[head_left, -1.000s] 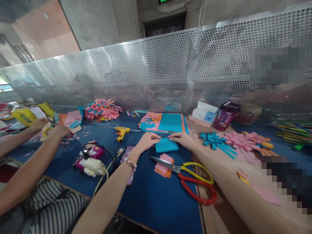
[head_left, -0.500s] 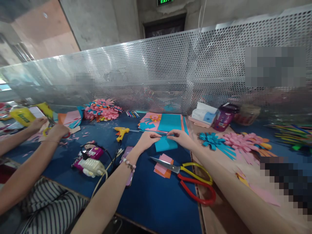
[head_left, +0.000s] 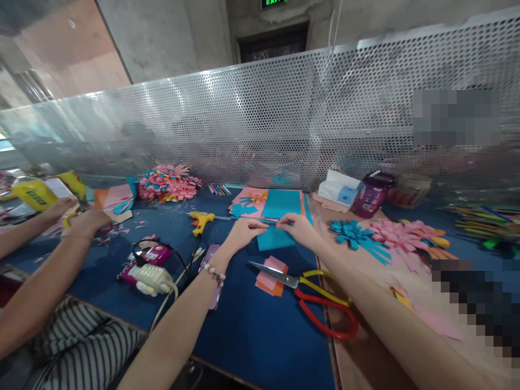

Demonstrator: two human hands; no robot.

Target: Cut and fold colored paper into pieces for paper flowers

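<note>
A piece of blue paper (head_left: 276, 241) lies between my two hands on the dark blue tabletop. My left hand (head_left: 245, 234) pinches its far left edge, wearing a beaded bracelet at the wrist. On the far right edge, my right hand (head_left: 299, 229) is closed in the same kind of pinch. Nearer to me, large scissors (head_left: 290, 280) with one yellow and one red handle rest partly across small pink and orange paper pieces (head_left: 270, 281). Behind my hands lies a stack of coloured sheets (head_left: 284, 203).
A yellow glue gun (head_left: 201, 221), a purple phone (head_left: 214, 295) and a corded adapter (head_left: 154, 279) sit to the left. Paper flowers (head_left: 347, 233) and a purple cup (head_left: 374, 195) stand right. A co-worker's hands (head_left: 87, 219) hold scissors at far left. A perforated metal panel (head_left: 244, 119) closes the back.
Both hands keep their pinch on the blue paper, with only a slight shift of the fingers. The whole view has moved a little.
</note>
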